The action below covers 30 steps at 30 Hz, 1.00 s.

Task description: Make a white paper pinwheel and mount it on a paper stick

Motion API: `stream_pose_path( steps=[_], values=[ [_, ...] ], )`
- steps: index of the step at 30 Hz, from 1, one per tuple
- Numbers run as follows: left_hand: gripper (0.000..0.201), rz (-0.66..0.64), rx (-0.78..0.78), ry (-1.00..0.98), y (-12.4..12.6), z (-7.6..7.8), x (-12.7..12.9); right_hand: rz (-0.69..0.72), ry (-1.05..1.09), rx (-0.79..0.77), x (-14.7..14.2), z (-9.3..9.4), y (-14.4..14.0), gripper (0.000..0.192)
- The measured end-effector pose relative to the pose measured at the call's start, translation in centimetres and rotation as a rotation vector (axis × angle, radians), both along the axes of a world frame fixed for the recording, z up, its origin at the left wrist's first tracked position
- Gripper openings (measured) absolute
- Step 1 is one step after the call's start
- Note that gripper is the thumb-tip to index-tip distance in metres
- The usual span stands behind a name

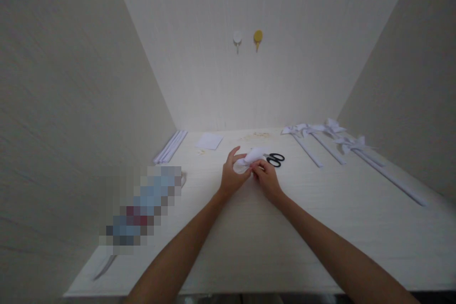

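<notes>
Far left: a pixelated patch [142, 206] covers part of the table edge; whatever sits under it cannot be made out. A thin pale strip [105, 267] lies at the near-left corner of the white table [249, 247].

Left rear: a bundle of long white strips [171, 146] lies against the left wall, running front to back. Just right of it, a flat white paper square [209, 141], with a few tiny scraps [201, 152] beside it.

Centre: left hand [233, 176] curled around a piece of folded white paper [251, 156], thumb and fingers closed on its lower left part. Right hand [265, 178] touches the left one, fingertips pinched on the same paper at its lower edge. The paper sits just above the tabletop, at mid-table, between both hands. How it is folded is too small to tell.

Just right and behind: black-handled scissors [275, 158], lying flat, blades hidden behind the paper.

Right rear: several white paper pinwheels on long sticks [320, 140] lie flat, heads toward the back wall, sticks angled toward the near right.

Back wall: 2 hooks, 1 white [237, 38], 1 yellow [258, 37], side by side.
</notes>
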<state>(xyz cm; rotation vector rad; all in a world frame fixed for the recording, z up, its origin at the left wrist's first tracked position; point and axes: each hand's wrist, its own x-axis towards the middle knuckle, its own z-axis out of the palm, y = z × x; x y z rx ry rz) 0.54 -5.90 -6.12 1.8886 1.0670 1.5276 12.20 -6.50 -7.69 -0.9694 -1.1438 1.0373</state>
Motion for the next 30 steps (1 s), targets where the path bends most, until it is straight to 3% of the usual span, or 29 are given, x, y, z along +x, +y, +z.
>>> stream_pose_path(
  steps=[15,30],
  values=[
    [0.061,0.114,-0.036,0.064,0.25,0.21,-0.19,-0.099,-0.437,0.161,-0.2,0.3,-0.69,0.015],
    [0.05,0.188,-0.115,0.013,0.27,0.38,-0.31,-0.102,-0.446,0.174,-0.2,0.5,-0.86,0.015]
  ],
)
